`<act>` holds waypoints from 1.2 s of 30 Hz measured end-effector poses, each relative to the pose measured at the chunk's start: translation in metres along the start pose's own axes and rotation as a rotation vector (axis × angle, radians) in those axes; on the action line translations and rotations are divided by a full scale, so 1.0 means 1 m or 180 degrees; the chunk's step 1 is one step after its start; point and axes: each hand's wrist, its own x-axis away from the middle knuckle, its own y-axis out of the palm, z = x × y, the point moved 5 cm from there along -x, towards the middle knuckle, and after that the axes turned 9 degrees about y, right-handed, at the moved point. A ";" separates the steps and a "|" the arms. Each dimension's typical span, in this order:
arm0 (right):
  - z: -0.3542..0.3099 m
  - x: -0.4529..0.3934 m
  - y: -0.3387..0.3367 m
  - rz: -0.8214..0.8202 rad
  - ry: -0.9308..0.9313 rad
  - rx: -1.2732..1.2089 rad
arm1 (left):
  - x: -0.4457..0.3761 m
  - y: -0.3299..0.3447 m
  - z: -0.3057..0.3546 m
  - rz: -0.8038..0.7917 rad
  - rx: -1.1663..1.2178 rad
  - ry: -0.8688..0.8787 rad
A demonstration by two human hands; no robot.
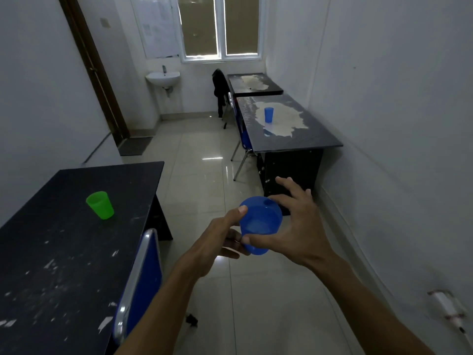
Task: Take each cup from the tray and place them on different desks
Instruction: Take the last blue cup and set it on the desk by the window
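Observation:
A blue cup (259, 224) is held in mid-air over the floor, its mouth facing me. My left hand (220, 242) grips it from the left with thumb on the rim and fingers under it. My right hand (294, 226) holds its right side, thumb at the bottom edge, the other fingers spread. A green cup (100, 204) stands upright on the dark desk (64, 252) at the left. Another blue cup (268, 114) stands on the worn dark desk (289, 134) at the right wall. No tray is in view.
A third dark desk (253, 85) stands beyond, under the window. A blue chair back (143, 278) is beside the left desk; another blue chair (242, 134) is tucked at the right desk. A sink (163, 78) hangs on the far wall. The tiled floor runs between the desks.

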 end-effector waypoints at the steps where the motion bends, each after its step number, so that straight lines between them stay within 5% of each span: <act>1: 0.006 -0.022 0.004 -0.0015 -0.0029 -0.0023 | -0.020 -0.005 0.002 0.0043 -0.0001 -0.0020; 17: 0.068 -0.308 0.112 -0.0504 -0.0339 -0.0081 | -0.278 -0.132 -0.007 0.0600 0.0074 -0.0143; 36: 0.100 -0.623 0.275 -0.0586 -0.0151 -0.0168 | -0.570 -0.338 -0.009 0.0374 0.0009 -0.0217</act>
